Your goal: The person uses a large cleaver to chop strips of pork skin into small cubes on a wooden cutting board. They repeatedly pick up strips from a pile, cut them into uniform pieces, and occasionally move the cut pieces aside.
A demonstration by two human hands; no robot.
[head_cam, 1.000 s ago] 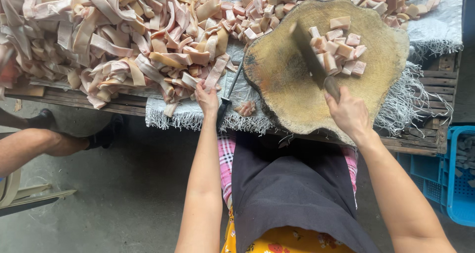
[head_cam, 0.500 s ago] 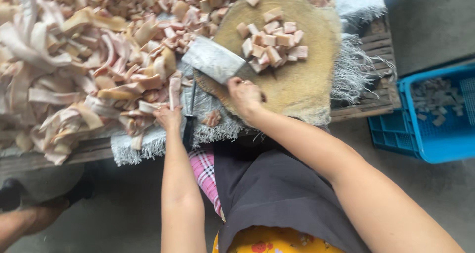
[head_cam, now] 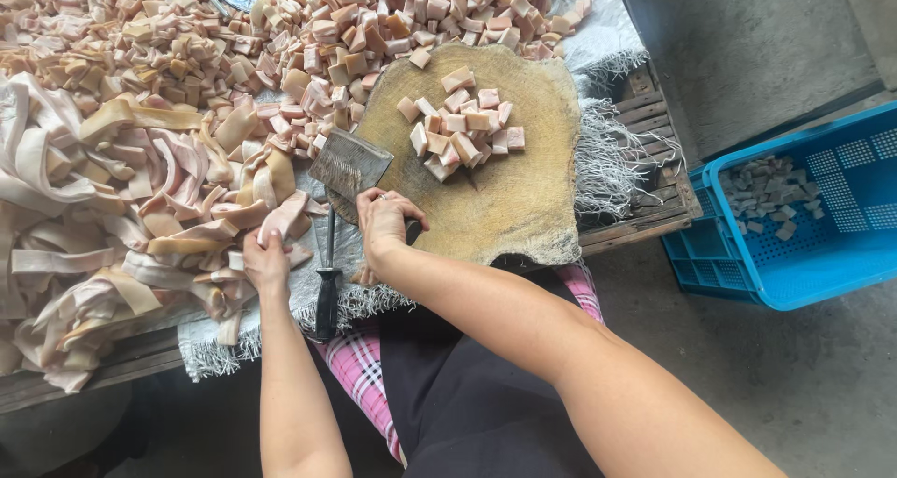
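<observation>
**Hands at the chopping block, strips on one side, cubes on the other**

At the far left, a heap of long pale strips (head_cam: 112,207) covers the worktop (head_cam: 56,385), which is a slatted wooden surface under a fringed cloth (head_cam: 215,342). The left hand (head_cam: 266,258) rests on the near edge of this heap, its fingers closed around the end of one pinkish strip (head_cam: 280,218). Just to its right a dark-handled knife (head_cam: 326,282) lies on the cloth, pointing away from the person. Next comes the right hand (head_cam: 385,226), fingers curled tight around the handle of a cleaver (head_cam: 350,163), whose broad blade sits at the left rim of the round wooden chopping block (head_cam: 505,198). A small pile of cut cubes (head_cam: 460,132) lies on the far half of the block, and many more cubes (head_cam: 308,39) spread over the worktop behind it. At the far right, on the concrete floor, stands a blue plastic crate (head_cam: 794,263) with some greyish pieces inside.
</observation>
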